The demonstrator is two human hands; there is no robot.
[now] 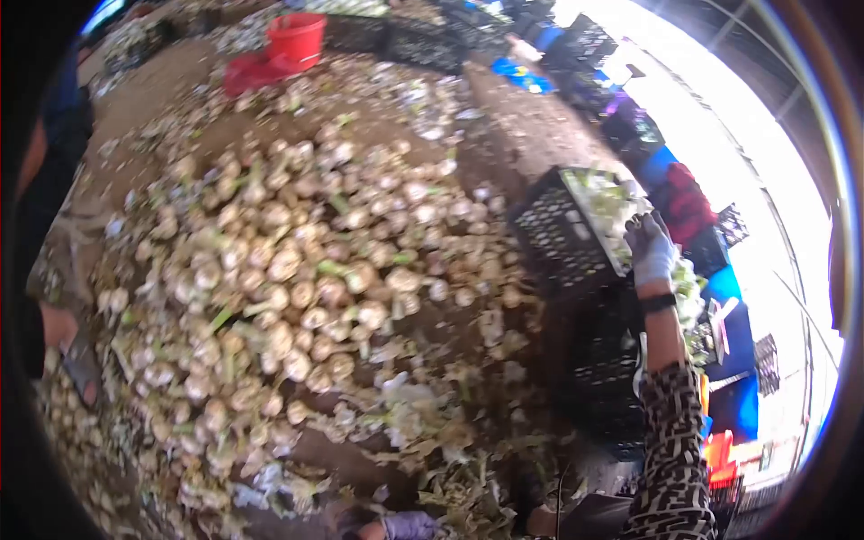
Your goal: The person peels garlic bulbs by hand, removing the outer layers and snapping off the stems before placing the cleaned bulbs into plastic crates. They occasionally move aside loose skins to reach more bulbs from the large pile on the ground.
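My right hand point(650, 247), in a pale glove with dark fingers, reaches over a black plastic crate point(562, 229) with pale leafy scraps point(607, 200) in it. Its fingers are curled in; whatever they may hold is hidden. At the bottom edge my left hand point(409, 525), in a purplish glove, is low among dry peelings point(463, 490). It is partly cut off and blurred, so its fingers cannot be made out. A wide heap of garlic bulbs point(279, 270), some with green stems, covers the ground in front of me.
Below the crate are more black crates point(598, 360). A red bucket point(296, 42) stands at the back, beside a red cloth or bag point(252, 74). A person's leg and sandalled foot point(79, 360) are at the left. Stacked crates and blue items point(733, 328) line the right side.
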